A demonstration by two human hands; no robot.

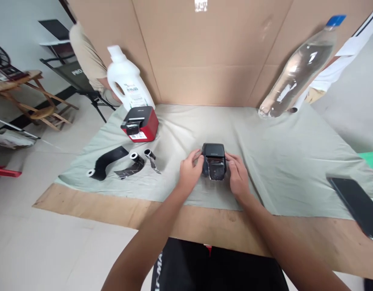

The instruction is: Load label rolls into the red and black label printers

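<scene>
Head view: left hand (191, 169) and right hand (239, 176), fingers (232, 158) grasping both sides of small black device (214, 150), mid-table (122, 202) on cloth; red-black box (150, 123) off to its left.

Phone (356, 205) partly beyond the right edge, lettering (214, 154) on black device (214, 161) illegibly small

Both hands (191, 170) (238, 174) hold a black device (214, 151) by its sides on grey-green cloth (295, 161).
</scene>
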